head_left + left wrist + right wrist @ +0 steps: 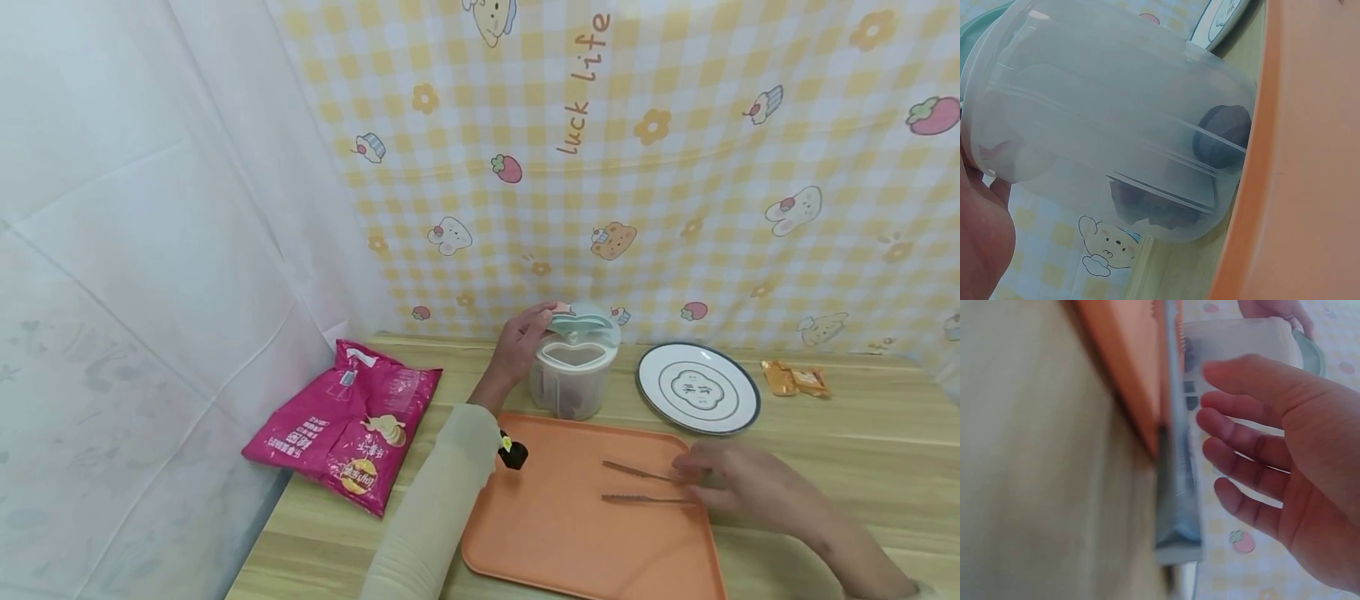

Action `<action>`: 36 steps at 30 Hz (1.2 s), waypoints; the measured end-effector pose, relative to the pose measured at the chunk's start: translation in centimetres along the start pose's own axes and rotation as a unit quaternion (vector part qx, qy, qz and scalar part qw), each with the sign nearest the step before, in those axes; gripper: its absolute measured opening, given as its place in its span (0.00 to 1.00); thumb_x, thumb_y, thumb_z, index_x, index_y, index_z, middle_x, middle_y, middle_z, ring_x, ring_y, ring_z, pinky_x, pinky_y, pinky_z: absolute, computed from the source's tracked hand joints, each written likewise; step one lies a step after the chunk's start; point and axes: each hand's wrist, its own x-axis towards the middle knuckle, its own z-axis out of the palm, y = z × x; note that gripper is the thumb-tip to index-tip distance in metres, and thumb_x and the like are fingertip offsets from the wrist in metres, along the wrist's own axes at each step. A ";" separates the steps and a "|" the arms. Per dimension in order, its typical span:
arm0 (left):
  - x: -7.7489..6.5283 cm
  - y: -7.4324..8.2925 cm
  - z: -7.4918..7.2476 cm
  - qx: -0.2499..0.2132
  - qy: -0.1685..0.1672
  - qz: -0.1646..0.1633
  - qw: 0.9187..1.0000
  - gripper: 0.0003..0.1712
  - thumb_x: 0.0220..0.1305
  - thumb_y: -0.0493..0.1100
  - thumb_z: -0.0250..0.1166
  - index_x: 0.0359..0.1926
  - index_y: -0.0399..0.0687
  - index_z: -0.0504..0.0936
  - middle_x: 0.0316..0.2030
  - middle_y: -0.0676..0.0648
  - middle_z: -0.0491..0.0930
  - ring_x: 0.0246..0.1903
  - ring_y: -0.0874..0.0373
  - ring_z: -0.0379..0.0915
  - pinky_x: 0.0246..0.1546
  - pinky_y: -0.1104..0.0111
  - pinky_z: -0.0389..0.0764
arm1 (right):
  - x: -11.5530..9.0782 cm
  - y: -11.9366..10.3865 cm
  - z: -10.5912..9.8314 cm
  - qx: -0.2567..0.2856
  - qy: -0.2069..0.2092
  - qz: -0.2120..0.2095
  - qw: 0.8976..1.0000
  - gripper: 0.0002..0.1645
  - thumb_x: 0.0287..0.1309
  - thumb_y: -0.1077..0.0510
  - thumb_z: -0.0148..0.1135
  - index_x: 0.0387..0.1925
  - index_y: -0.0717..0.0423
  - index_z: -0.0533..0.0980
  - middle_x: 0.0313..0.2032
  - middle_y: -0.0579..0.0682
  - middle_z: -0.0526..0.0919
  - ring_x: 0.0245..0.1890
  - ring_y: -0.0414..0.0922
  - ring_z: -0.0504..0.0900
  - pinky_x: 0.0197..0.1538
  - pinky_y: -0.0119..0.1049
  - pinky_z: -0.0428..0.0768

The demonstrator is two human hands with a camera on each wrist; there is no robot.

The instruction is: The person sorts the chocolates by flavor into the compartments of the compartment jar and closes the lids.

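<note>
A translucent storage canister [570, 387] with a pale green lid [596, 323] stands behind the orange tray [570, 517]. Its lid has a heart-shaped opening with a raised flap. Dark lumps [1222, 134] show through the wall, beside inner dividers. My left hand [519, 346] holds the lid at its left edge; its far fingers are partly hidden. Metal tongs [645, 499] lie on the tray, arms spread, their end over its right rim. My right hand [750, 487] is beside that end. In the right wrist view its fingers [1241, 434] are spread and apart from the tongs.
A pink chip bag [352, 425] lies at the table's left. Right of the canister is a white plate [656, 379] with a dark rim, then small orange packets [795, 380]. A checked cloth [652, 208] hangs behind the table.
</note>
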 end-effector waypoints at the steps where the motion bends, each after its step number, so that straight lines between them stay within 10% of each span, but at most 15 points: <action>1: 0.1 -0.5 0.0 -0.004 -0.001 0.000 1.000 0.22 0.81 0.37 0.47 0.60 0.23 0.78 0.63 0.29 0.75 0.66 0.38 0.69 0.62 0.64 0.75 | 0.4 -0.2 -0.2 -0.005 0.011 -0.002 1.000 0.12 0.54 0.59 0.79 0.41 0.48 0.87 0.37 0.31 0.83 0.35 0.30 0.81 0.34 0.34 0.82; 13: 0.8 -4.2 0.3 -0.009 0.018 -0.009 1.000 0.23 0.81 0.44 0.49 0.63 0.34 0.81 0.62 0.41 0.80 0.61 0.51 0.76 0.58 0.65 0.78 | 8.8 -1.5 -3.1 0.035 0.168 -0.039 0.984 0.15 0.63 0.70 0.67 0.46 0.50 0.85 0.40 0.38 0.85 0.35 0.34 0.79 0.37 0.23 0.75; 19: 0.8 -4.1 0.4 -0.014 0.019 -0.003 1.000 0.23 0.81 0.45 0.49 0.59 0.33 0.83 0.62 0.40 0.79 0.61 0.53 0.76 0.57 0.65 0.79 | 12.3 -0.9 -3.4 0.093 0.221 0.042 0.970 0.13 0.74 0.65 0.58 0.54 0.60 0.83 0.50 0.50 0.86 0.46 0.37 0.81 0.42 0.23 0.77; 27: 0.8 -4.0 0.2 0.001 0.020 -0.009 1.000 0.23 0.82 0.44 0.49 0.60 0.34 0.82 0.63 0.41 0.79 0.62 0.54 0.76 0.59 0.65 0.78 | 15.6 -0.5 -3.4 0.235 0.196 0.149 0.940 0.23 0.80 0.47 0.51 0.59 0.56 0.82 0.58 0.51 0.82 0.60 0.46 0.76 0.60 0.46 0.73; 36: 0.8 -4.0 0.3 0.011 0.019 -0.025 0.999 0.23 0.82 0.42 0.49 0.64 0.30 0.79 0.65 0.37 0.76 0.65 0.45 0.73 0.61 0.64 0.76 | 17.9 -0.6 -2.7 0.216 0.149 0.171 0.950 0.27 0.81 0.43 0.47 0.52 0.58 0.84 0.53 0.55 0.85 0.57 0.52 0.79 0.58 0.55 0.76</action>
